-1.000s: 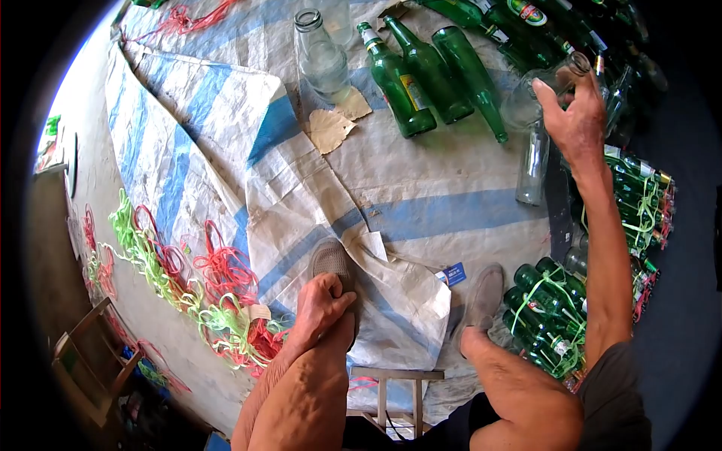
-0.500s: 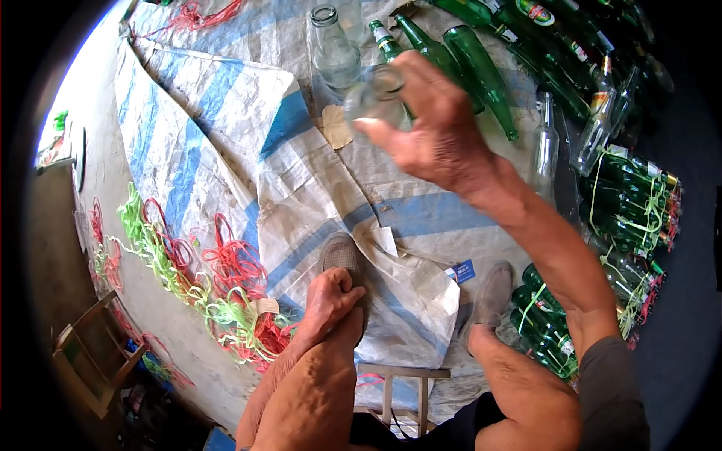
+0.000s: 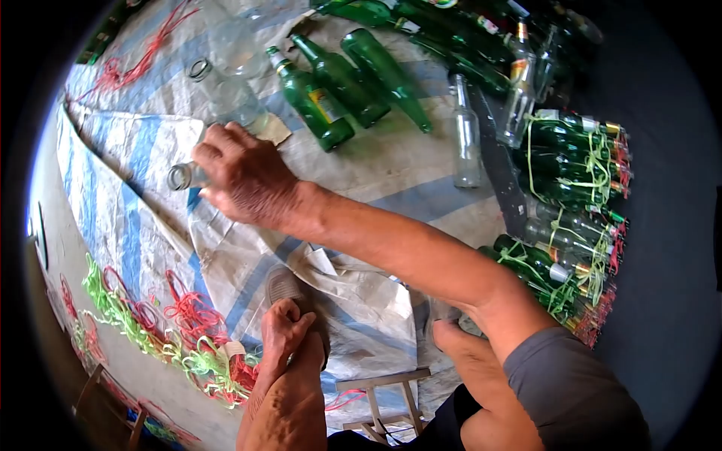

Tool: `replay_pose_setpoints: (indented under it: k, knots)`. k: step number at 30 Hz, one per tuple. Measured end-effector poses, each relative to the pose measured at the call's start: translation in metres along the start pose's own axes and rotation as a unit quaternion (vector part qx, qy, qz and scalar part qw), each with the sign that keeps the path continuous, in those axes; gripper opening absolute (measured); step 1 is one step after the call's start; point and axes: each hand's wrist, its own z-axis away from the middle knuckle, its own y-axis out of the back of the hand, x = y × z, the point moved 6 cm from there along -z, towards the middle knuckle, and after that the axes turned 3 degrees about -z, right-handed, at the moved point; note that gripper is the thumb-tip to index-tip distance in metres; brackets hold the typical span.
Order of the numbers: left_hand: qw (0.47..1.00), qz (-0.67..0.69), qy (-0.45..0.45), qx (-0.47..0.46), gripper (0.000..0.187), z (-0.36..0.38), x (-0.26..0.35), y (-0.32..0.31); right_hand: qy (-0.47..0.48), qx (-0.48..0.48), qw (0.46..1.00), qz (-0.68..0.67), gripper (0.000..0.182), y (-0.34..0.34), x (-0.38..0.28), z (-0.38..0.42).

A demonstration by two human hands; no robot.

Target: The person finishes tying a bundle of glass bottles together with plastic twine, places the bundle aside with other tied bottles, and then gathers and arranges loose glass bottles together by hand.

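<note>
- Right hand (image 3: 244,180) is reaching across to the left, fingers wrapping a clear glass bottle (image 3: 184,176); the grip is closing around the body, only the mouth and neck are showing left of the knuckles.
- Bottle is lying on its side, low over the blue-striped tarp (image 3: 391,169); cannot tell if it is touching.
- Left hand (image 3: 284,334) is resting curled on the left knee, holding nothing, fingers loosely folded.
- Two more clear bottles (image 3: 226,94) are sitting just beyond the right hand.
- Three green bottles (image 3: 342,83) are lying farther right.
- Tied green-bottle bundles (image 3: 575,158) are stacking up at the right edge.
- Red and green strings (image 3: 165,331) are lying near left.
</note>
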Motion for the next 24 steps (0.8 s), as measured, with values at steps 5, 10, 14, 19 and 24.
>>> replay_pose_setpoints:
  k: [5,10,14,19,24]
  knots:
    - [1.000,-0.006,0.005,-0.008,0.041,-0.002,-0.002,-0.002,-0.015,-0.017,1.000,-0.003,0.063,0.003,0.005,0.000]
    - [1.000,-0.010,0.012,-0.008,0.039,-0.002,-0.003,-0.003,-0.025,-0.049,0.998,0.021,0.062,0.008,0.009,0.008]
    - [1.000,-0.013,0.015,-0.008,0.038,-0.002,-0.001,-0.003,-0.040,-0.042,0.998,0.024,0.054,0.006,0.014,0.015]
    - [0.999,0.051,0.000,-0.008,0.035,-0.002,-0.018,-0.012,-0.043,-0.021,0.999,0.001,0.039,0.005,0.012,0.017]
    - [0.991,0.115,-0.048,0.038,0.032,-0.018,-0.004,0.030,-0.043,-0.032,0.998,-0.021,0.046,0.009,0.010,0.018]
